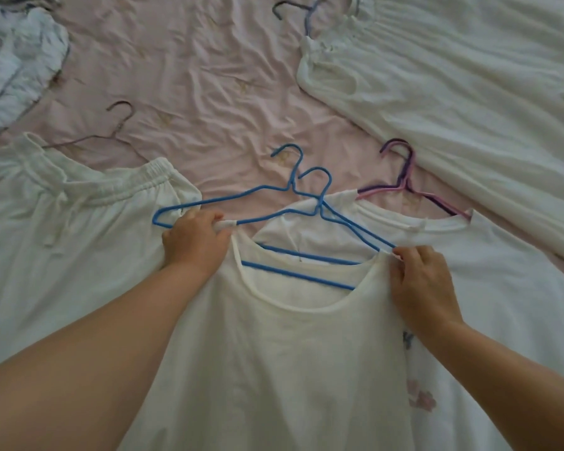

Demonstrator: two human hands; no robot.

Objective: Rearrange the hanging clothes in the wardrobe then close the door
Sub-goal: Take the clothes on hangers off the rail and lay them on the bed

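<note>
On the bed (183, 76), the white top (274, 353) lies lengthwise toward the person. Left hand (194, 240) pinches its left strap over a blue hanger (293, 278); right hand (420, 281) pinches the right strap beside the hanger's other shoulder.

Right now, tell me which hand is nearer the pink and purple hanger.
Right. The right hand pinches the white top's strap just below and left of the pink and purple hanger; the left hand grips the other strap, far left.
</note>
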